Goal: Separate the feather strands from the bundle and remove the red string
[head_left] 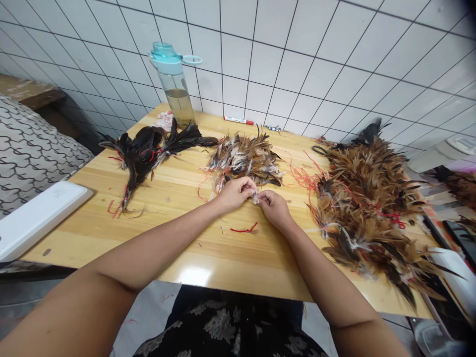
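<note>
L hand (235,194) & R hand (275,208) pinching tuft (256,199) btwn them, just nearside of mid feather pile (247,157).
Black feathers (140,152) L of pile; pile's near edge part-hidden by L hand; tuft mostly covered, shape unclear; brown feathers (372,171) R of pile, overlapping unID'd white item (456,275).

Here's a single view, worn on the head, peering forward and down! The tabletop (208,253) stretches wide across it, left to right, seen close from the near edge; the hands (233,194) sit almost dead centre, arms (159,248) reaching in from below, clothes (226,325) nearest of all, and the tiled wall (271,59) closes off the far side.
</note>
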The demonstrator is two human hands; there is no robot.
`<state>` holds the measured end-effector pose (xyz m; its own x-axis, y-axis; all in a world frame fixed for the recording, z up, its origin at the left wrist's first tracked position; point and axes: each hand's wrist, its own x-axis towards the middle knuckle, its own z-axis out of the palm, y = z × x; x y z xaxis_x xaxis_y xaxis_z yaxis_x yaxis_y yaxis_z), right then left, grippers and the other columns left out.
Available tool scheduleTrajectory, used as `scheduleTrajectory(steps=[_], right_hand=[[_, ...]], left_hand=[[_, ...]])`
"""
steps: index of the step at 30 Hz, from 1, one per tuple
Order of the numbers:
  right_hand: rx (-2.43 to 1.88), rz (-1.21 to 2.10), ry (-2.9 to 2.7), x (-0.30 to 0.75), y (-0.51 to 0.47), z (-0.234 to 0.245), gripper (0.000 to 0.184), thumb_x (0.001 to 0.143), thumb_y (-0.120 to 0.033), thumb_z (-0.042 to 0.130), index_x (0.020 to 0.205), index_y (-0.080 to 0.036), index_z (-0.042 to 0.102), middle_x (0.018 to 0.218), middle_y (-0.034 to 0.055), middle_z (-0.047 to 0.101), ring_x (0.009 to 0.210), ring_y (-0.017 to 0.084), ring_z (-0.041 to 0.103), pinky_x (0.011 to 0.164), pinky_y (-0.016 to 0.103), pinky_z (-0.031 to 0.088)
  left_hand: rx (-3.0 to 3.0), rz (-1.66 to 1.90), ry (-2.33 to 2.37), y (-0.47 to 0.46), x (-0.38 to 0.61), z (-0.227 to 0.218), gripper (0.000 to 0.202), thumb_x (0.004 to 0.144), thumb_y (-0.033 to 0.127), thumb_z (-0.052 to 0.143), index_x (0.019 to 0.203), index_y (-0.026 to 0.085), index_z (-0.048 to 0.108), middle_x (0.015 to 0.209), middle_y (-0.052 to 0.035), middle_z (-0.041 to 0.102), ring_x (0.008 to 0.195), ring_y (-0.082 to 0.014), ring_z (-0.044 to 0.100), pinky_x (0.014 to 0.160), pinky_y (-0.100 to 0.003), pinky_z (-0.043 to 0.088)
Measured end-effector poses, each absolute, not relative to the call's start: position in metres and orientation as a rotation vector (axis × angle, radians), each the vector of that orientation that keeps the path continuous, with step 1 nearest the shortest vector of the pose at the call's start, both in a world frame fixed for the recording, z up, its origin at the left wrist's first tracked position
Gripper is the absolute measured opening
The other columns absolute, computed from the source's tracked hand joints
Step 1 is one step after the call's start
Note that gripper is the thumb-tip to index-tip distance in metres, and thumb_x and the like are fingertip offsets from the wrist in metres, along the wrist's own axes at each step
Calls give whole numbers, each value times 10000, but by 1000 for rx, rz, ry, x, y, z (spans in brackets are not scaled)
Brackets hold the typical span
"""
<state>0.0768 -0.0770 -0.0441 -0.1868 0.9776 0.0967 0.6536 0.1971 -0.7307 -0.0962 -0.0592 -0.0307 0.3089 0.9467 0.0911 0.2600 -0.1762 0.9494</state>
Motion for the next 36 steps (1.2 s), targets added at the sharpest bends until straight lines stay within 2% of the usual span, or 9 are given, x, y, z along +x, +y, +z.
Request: scheduleTrajectory(steps=[7, 10, 13, 18, 22, 25, 29, 33, 36], right_hand=[[-1588, 700, -1982, 73, -78, -42, 111, 792, -190, 552, 814, -221, 656, 810, 33, 689, 736, 181, 599, 679, 299, 435], [-1590, 739, -1959, 74, -77, -42, 114, 804, -204, 534, 822, -216, 647, 847, 46, 692, 780, 194, 610, 705, 314, 436], [-1559, 787, -1912, 75, -76, -43, 97, 805, -239, 529, 815, -211, 622, 795, 34, 671, 727, 184, 587, 676, 304, 424], [-1440, 966, -1752, 77, -75, -46, 125, 801, -325, 532, 784, -207, 570, 685, -3, 612, 610, 149, 529, 603, 269, 400], [-1353, 1045, -1674, 76, -76, -45, 142, 796, -346, 536, 787, -206, 554, 683, -8, 605, 608, 141, 536, 609, 262, 418], [-1394, 986, -1719, 76, -77, -46, 113, 804, -316, 530, 801, -207, 555, 690, -5, 605, 621, 148, 544, 619, 266, 424], [-1560, 737, -1889, 72, -80, -46, 70, 816, -237, 518, 828, -206, 580, 776, 23, 647, 697, 169, 572, 649, 279, 421], [-1602, 532, -2041, 67, -87, -40, 137, 851, -194, 471, 884, -193, 604, 916, 83, 681, 823, 203, 602, 703, 299, 427], [-1627, 466, -2088, 64, -92, -35, 167, 870, -190, 445, 892, -186, 610, 911, 103, 681, 832, 213, 605, 703, 303, 425]], left_hand=[[1253, 913, 998, -62, -91, -26, 29, 794, 154, 567, 800, 135, 546, 628, 6, 607, 523, -58, 515, 484, -168, 332], [1150, 932, 919, -63, -91, -23, 77, 780, 167, 601, 794, 125, 538, 691, -20, 636, 541, -53, 540, 463, -156, 324], [1108, 921, 877, -64, -92, -22, 116, 774, 181, 621, 821, 115, 539, 727, -29, 645, 546, -46, 548, 457, -146, 334], [1121, 944, 925, -64, -90, -23, 190, 769, 161, 619, 867, 153, 457, 655, 18, 623, 496, -48, 538, 440, -138, 336], [1230, 931, 985, -64, -88, -27, 136, 784, 147, 588, 834, 154, 462, 650, 26, 608, 494, -43, 529, 445, -135, 342], [1294, 890, 1004, -63, -88, -30, 85, 782, 119, 571, 839, 138, 512, 665, 16, 606, 514, -42, 535, 468, -137, 357], [1397, 815, 1046, -62, -91, -31, 90, 769, 120, 580, 859, 123, 576, 669, 0, 618, 532, -54, 541, 509, -158, 388], [1515, 798, 1059, -63, -93, -31, 173, 704, 191, 689, 838, 128, 600, 677, 2, 620, 604, -80, 578, 574, -182, 436], [1565, 799, 1079, -63, -93, -32, 166, 724, 246, 686, 810, 136, 597, 656, 9, 610, 572, -73, 557, 539, -171, 421]])
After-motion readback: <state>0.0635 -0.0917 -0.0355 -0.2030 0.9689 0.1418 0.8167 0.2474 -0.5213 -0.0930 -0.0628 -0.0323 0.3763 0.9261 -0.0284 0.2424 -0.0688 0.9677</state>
